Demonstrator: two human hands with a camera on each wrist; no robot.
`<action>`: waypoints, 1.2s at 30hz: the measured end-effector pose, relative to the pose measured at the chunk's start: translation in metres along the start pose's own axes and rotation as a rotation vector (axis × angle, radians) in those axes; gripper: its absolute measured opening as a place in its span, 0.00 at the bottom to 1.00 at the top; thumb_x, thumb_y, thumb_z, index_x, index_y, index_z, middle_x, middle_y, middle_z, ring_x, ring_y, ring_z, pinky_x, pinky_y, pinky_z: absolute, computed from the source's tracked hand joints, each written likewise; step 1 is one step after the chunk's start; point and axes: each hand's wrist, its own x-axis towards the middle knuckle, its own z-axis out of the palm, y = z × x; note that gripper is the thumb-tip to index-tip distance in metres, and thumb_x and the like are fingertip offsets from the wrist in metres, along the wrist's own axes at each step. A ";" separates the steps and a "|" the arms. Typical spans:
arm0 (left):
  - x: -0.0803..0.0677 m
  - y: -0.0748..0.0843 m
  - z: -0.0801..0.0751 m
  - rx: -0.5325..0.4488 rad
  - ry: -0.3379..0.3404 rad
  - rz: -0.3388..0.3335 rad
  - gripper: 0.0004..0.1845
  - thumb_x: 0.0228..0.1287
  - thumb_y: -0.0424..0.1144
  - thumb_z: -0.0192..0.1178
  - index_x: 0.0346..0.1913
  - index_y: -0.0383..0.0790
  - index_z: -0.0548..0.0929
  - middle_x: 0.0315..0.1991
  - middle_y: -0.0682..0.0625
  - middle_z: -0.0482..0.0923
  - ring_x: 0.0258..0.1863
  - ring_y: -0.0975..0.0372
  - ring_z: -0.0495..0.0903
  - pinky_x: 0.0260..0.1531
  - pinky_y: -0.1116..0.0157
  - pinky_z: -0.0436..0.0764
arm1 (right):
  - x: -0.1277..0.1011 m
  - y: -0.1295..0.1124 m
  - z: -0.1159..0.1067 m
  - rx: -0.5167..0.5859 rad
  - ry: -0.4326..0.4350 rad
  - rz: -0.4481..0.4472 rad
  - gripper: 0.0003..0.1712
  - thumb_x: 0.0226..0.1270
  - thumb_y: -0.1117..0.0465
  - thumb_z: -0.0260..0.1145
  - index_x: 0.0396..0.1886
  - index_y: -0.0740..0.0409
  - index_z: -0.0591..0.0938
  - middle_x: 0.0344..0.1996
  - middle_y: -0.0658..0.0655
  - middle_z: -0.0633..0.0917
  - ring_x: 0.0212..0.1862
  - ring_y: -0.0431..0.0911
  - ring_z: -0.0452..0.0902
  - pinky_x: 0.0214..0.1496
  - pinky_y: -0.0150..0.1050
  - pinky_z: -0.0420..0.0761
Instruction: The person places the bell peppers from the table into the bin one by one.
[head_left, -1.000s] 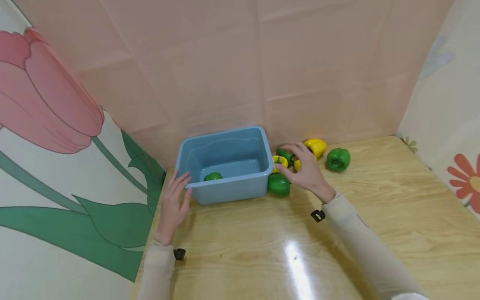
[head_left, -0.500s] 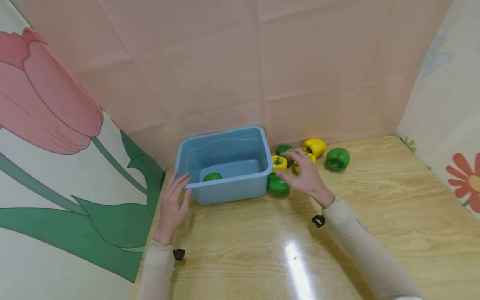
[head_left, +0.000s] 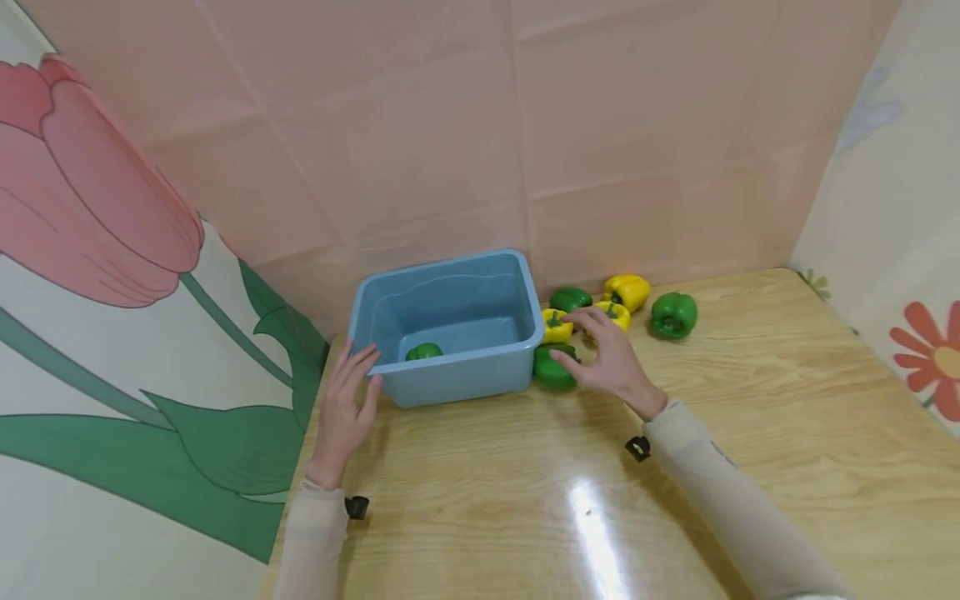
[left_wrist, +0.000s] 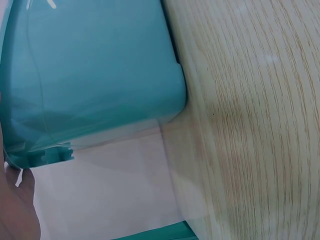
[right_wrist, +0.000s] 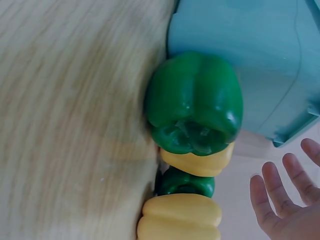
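I saw a glossy light-wood table [head_left: 750, 433] filling the lower frame, walled by pink creased sheeting and flower-printed panels at left and right. My left hand [head_left: 347, 402] rested flat, fingers straight, against the blue plastic tub [head_left: 450, 379] at centre. My right hand [head_left: 609, 360] hovered spread wide, thumb touching the nearest green bell pepper [head_left: 551, 372] beside the tub's right wall.

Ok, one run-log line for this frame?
left hand: open, touching blue plastic bin | right hand: open, over green bell pepper beside bin | in bin: one green pepper
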 end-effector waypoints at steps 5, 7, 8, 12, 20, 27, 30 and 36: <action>0.000 0.001 0.000 0.008 -0.004 -0.009 0.20 0.81 0.35 0.59 0.71 0.38 0.81 0.72 0.43 0.78 0.82 0.41 0.61 0.84 0.45 0.61 | -0.003 0.003 0.003 0.002 -0.031 0.019 0.34 0.63 0.48 0.80 0.64 0.60 0.84 0.61 0.59 0.81 0.52 0.50 0.78 0.51 0.60 0.84; 0.000 0.001 0.000 0.008 -0.007 -0.011 0.20 0.81 0.36 0.59 0.70 0.38 0.81 0.72 0.43 0.78 0.82 0.41 0.61 0.84 0.45 0.61 | -0.004 0.004 0.004 0.007 -0.038 0.025 0.35 0.63 0.48 0.80 0.64 0.62 0.83 0.60 0.60 0.81 0.52 0.52 0.78 0.51 0.60 0.84; 0.001 0.001 0.000 0.009 -0.008 -0.010 0.20 0.81 0.36 0.59 0.70 0.38 0.81 0.72 0.43 0.78 0.82 0.41 0.61 0.84 0.45 0.61 | -0.004 0.005 0.004 0.007 -0.040 0.028 0.35 0.63 0.48 0.80 0.64 0.63 0.83 0.60 0.60 0.81 0.52 0.53 0.78 0.51 0.61 0.84; 0.001 0.000 0.000 0.009 -0.008 -0.006 0.20 0.80 0.35 0.60 0.70 0.37 0.82 0.72 0.42 0.78 0.82 0.40 0.61 0.84 0.45 0.61 | -0.005 0.008 0.007 -0.005 -0.051 0.026 0.34 0.63 0.49 0.80 0.63 0.64 0.83 0.59 0.61 0.82 0.52 0.59 0.79 0.50 0.60 0.84; 0.000 0.001 0.000 0.001 0.004 -0.001 0.20 0.79 0.34 0.60 0.69 0.36 0.82 0.72 0.42 0.79 0.82 0.39 0.62 0.84 0.46 0.62 | -0.006 0.012 0.014 -0.034 -0.082 0.016 0.34 0.65 0.47 0.78 0.63 0.63 0.84 0.59 0.59 0.82 0.53 0.60 0.80 0.52 0.55 0.84; 0.000 0.000 0.001 0.006 0.002 -0.003 0.20 0.80 0.35 0.60 0.69 0.35 0.82 0.72 0.42 0.78 0.82 0.40 0.62 0.84 0.45 0.61 | -0.007 0.012 0.015 -0.051 -0.118 0.045 0.37 0.65 0.43 0.77 0.65 0.62 0.83 0.60 0.59 0.81 0.56 0.60 0.81 0.58 0.61 0.84; 0.001 0.000 0.002 0.008 0.001 -0.002 0.20 0.80 0.35 0.60 0.70 0.38 0.82 0.72 0.43 0.78 0.82 0.41 0.62 0.84 0.45 0.61 | -0.006 0.013 0.016 -0.064 -0.141 0.054 0.37 0.65 0.42 0.77 0.65 0.62 0.83 0.60 0.59 0.81 0.57 0.60 0.81 0.60 0.62 0.84; 0.000 0.000 0.001 0.005 -0.004 0.000 0.20 0.80 0.35 0.60 0.70 0.38 0.82 0.72 0.43 0.78 0.82 0.41 0.62 0.84 0.45 0.61 | -0.004 0.012 0.020 -0.108 -0.180 0.040 0.36 0.62 0.44 0.80 0.63 0.60 0.84 0.57 0.60 0.83 0.56 0.57 0.81 0.61 0.61 0.84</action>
